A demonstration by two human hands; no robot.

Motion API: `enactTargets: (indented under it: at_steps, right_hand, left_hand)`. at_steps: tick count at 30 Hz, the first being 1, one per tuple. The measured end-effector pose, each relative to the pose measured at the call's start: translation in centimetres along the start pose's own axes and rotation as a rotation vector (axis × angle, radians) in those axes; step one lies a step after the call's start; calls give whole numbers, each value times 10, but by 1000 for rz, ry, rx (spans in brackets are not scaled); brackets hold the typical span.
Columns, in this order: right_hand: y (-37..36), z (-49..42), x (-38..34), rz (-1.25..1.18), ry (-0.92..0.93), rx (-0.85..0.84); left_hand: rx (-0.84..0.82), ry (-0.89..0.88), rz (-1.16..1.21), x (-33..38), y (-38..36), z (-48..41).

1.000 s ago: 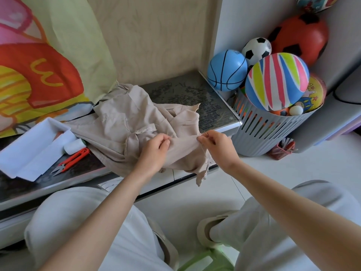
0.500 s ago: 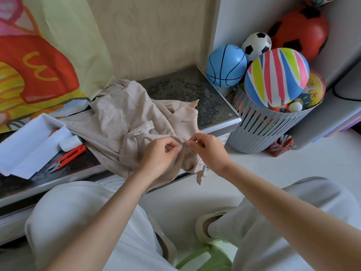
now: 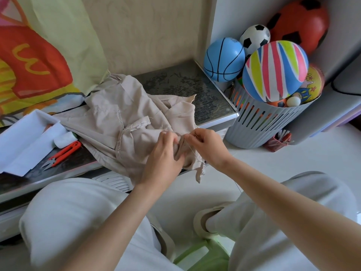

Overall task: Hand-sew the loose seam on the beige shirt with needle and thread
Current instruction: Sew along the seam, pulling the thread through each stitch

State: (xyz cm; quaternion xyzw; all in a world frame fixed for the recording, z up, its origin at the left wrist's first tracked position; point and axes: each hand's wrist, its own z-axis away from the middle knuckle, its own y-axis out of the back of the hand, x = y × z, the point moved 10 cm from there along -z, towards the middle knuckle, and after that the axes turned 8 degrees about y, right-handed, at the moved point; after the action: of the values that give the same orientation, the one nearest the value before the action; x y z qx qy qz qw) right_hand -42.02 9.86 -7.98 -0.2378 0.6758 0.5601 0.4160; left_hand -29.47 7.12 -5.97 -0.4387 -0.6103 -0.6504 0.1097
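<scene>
Now the two hands have come together. A second ago they held the cloth stretched between them, and now the left hand (image 3: 166,151) and the right hand (image 3: 207,145) almost touch, a little below the centre of the frame. The left hand grips a fold of the crumpled beige cotton shirt (image 3: 117,118), which lies on the dark patterned tabletop (image 3: 185,85) and hangs over its front edge. The right hand pinches a thin pale thread (image 3: 192,150); the needle is too small to see. I judge that a new stitch is beginning.
</scene>
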Motion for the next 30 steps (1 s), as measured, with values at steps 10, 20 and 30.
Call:
enactTargets:
  at_steps: [10, 20, 30]
  right_hand:
    - [10, 0, 7, 42, -55, 39]
    - [10, 0, 8, 48, -64, 57]
    - [14, 0, 21, 62, -113, 43]
  left_hand:
    - [38, 70, 72, -13, 11, -2]
    - [8, 55, -212, -15, -4, 3]
    - [-27, 81, 126, -18, 4, -2]
